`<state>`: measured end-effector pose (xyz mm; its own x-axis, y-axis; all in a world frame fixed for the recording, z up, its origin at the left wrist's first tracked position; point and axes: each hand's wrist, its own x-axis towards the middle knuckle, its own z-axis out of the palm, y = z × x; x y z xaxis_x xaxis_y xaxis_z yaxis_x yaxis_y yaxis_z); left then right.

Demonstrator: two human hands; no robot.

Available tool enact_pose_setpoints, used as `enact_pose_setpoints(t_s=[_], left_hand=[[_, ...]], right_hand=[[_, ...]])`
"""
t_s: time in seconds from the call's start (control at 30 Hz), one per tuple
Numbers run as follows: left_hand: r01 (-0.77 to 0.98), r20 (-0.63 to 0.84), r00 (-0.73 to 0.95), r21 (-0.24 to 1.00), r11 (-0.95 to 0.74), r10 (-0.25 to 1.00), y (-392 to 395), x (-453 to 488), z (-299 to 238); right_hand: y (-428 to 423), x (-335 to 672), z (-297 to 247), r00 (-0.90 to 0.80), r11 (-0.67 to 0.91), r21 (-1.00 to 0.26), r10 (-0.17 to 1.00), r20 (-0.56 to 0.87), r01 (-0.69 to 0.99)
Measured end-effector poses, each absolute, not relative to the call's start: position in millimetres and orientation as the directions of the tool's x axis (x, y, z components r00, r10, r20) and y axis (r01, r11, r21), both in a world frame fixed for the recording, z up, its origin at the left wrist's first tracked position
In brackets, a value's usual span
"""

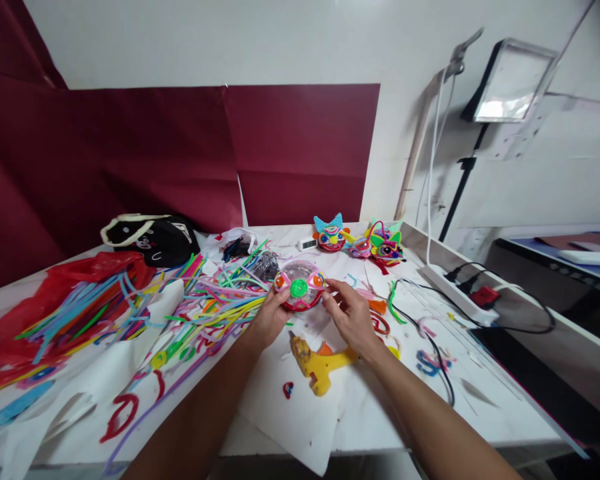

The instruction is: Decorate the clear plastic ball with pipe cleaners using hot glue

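Between both hands is a round craft face [299,288] with a clear middle, a green disc, orange eyes and a pink-red rim. My left hand [273,312] grips its left side. At the right edge, my right hand [349,312] has thumb and fingers closed on the rim. Below them a yellow hot glue gun [314,363] lies on the table, its rear part hidden under my right wrist. A small red and blue piece [289,390] lies on white paper [300,427] in front of the glue gun.
Pipe cleaners [205,307] in many colours spread across the left, some on a red plastic bag [100,273]. A black pouch [155,240] stands behind. Finished craft faces [331,235] sit at the back. A power strip [457,293] with black cables lies at right.
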<state>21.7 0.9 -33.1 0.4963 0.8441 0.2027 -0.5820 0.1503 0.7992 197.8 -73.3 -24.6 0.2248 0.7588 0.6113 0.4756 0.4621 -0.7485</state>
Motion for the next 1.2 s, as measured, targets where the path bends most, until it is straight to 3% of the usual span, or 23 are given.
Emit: enact_pose_setpoints(t_s=[0.57,1.2], left_hand=[[-0.695,0.202,0.473,0.684,0.222,0.858,3.2,20.6,-31.6],[-0.692,0.221,0.497,0.685,0.229,0.839,1.2,20.9,-29.7]], right_hand=[[-75.4,197.1,-25.3,0.176,0.581,-0.616,0.636,0.751,0.532],[-71.8,198.2,-30.0,0.134,0.542,-0.586,0.655,0.744,0.602]])
